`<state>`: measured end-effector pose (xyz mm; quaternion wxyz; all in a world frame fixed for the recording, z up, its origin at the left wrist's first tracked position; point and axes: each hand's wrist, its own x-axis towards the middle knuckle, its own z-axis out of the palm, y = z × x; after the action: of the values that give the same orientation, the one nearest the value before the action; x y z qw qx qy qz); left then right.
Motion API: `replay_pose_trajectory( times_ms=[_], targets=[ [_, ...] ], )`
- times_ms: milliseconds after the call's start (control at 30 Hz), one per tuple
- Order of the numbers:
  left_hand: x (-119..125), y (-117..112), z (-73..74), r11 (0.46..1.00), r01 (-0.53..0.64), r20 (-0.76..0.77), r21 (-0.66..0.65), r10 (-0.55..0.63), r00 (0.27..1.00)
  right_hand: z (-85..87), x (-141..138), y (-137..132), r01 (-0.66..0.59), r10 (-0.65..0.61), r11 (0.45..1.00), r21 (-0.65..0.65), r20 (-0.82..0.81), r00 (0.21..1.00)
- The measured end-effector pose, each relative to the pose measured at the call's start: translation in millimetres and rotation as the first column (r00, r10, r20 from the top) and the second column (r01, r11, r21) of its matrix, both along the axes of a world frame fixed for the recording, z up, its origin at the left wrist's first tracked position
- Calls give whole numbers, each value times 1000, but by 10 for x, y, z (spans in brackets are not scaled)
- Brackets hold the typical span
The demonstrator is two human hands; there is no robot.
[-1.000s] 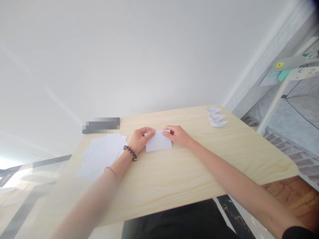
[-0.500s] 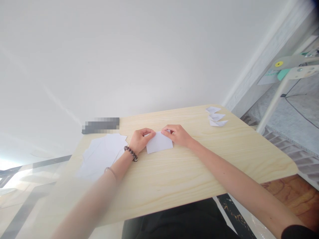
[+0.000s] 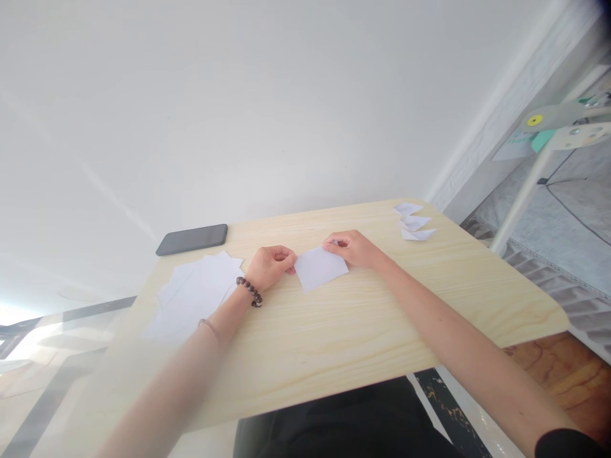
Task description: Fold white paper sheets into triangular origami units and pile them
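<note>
A small white sheet of paper [image 3: 321, 270] is held at a slant over the middle of the wooden table. Its upper right edge is pinched between the thumb and fingers of my right hand [image 3: 352, 248]. At the left corner, my left hand [image 3: 272, 267] has its thumb and fingertips pressed together on the paper. A beaded bracelet [image 3: 249, 291] circles my left wrist. Several loose white sheets [image 3: 198, 292] lie overlapping, left of my left hand.
Three folded paper pieces [image 3: 415, 222] rest in a row at the table's far right corner. A dark phone [image 3: 192, 240] lies at the back left. The table [image 3: 305, 356] stands against a white wall [image 3: 286, 114]; a pale metal frame [image 3: 525, 184] rises at the right.
The paper has shifted right and turned, its right side rising. My right hand has moved right and slightly away from me, widening the gap between the hands. My left hand has barely moved.
</note>
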<state>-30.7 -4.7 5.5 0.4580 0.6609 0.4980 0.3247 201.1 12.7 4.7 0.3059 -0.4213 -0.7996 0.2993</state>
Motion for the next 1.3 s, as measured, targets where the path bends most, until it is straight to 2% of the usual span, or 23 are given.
replay_pose_trajectory(
  times_ms=[133,233,467,767,1000,1300],
  targets=[
    [-32,23,-31,998,40,102,-43,-36,994,6,113,15,38,-38,998,-43,-4,999],
    [-37,32,-39,997,26,159,-75,-13,987,1,136,18,76,-76,996,-47,-11,997],
    [18,8,3,997,15,195,-77,0,981,-11,-141,-63,23,-24,999,38,22,999],
    [19,-25,24,998,13,1,56,-13,1000,-10,-266,-132,35,-36,990,135,5,999],
    [21,-42,10,999,11,-33,44,-9,999,-21,-405,-165,20,-7,975,222,-57,998],
    [19,-34,42,998,10,-102,61,-3,995,37,-165,-74,31,-32,995,93,14,999]
  ],
)
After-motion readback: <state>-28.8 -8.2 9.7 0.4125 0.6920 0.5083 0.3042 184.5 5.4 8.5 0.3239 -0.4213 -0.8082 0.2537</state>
